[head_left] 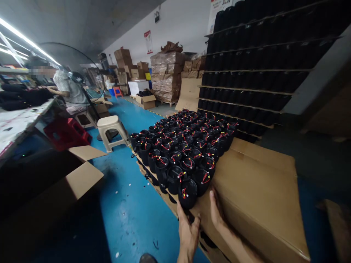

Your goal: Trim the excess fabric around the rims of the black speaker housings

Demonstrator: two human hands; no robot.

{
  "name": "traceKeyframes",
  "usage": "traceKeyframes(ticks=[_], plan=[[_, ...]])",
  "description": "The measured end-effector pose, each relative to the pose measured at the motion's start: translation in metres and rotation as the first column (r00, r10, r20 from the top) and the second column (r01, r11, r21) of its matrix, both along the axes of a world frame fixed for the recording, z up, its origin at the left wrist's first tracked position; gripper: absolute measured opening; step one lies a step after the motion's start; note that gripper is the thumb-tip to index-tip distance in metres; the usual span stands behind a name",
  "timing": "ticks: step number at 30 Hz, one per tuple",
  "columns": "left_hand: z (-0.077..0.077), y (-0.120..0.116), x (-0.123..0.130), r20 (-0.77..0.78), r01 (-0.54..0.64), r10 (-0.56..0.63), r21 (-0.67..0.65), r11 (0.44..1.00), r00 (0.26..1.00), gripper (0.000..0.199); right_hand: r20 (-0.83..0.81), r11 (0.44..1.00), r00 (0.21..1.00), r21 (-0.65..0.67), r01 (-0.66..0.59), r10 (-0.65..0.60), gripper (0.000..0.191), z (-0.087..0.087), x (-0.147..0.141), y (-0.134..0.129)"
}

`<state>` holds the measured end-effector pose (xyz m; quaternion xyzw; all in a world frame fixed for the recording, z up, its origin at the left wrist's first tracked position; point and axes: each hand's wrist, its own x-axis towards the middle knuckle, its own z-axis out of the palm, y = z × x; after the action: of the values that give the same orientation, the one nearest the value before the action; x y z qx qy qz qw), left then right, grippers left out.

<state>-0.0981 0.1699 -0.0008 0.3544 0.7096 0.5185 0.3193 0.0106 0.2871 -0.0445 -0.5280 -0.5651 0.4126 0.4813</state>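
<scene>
Many black cylindrical housings point(174, 157) stand upright in rows on a cardboard layer, with red wires and small white and yellow connectors on their tops. My left hand point(188, 230) is at the near corner, fingers apart, its fingertips at the base of the nearest black cylinder point(188, 193). To its right, my right hand point(216, 210) is open with the palm turned inward, close to the near row and beside a large cardboard box point(257, 186). Neither hand is wrapped around a cylinder.
Tall stacked layers of black cylinders point(246, 80) rise behind at the right. At the left are a beige stool point(111, 126), a red stool point(67, 133), an open carton point(85, 179) and a seated person point(70, 89) by a table point(24, 120). Wrapped boxes point(166, 78) stand farther back.
</scene>
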Motion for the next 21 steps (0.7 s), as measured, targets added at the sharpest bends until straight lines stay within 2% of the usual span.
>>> traceKeyframes(ticks=[3, 6, 12, 21], plan=[[0.002, 0.006, -0.003, -0.037, 0.003, -0.005, -0.048, 0.999, 0.999, 0.089, 0.138, 0.996, 0.988, 0.049, -0.076, 0.069, 0.053, -0.01, -0.003, -0.011], [0.007, 0.014, -0.008, -0.097, -0.028, 0.015, -0.138, 0.99, 0.995, 0.082, 0.278, 0.994, 0.958, 0.07, -0.089, 0.067, 0.065, -0.015, -0.007, -0.006], [0.02, 0.025, -0.009, -0.196, -0.106, 0.041, -0.329, 0.938, 0.98, 0.076, 0.469, 0.994, 0.883, 0.092, -0.066, 0.016, 0.058, -0.011, -0.013, 0.002], [0.026, 0.028, -0.009, -0.266, -0.129, 0.008, -0.442, 0.888, 0.964, 0.065, 0.576, 0.989, 0.818, 0.126, -0.076, -0.01, 0.06, -0.009, -0.015, -0.006]])
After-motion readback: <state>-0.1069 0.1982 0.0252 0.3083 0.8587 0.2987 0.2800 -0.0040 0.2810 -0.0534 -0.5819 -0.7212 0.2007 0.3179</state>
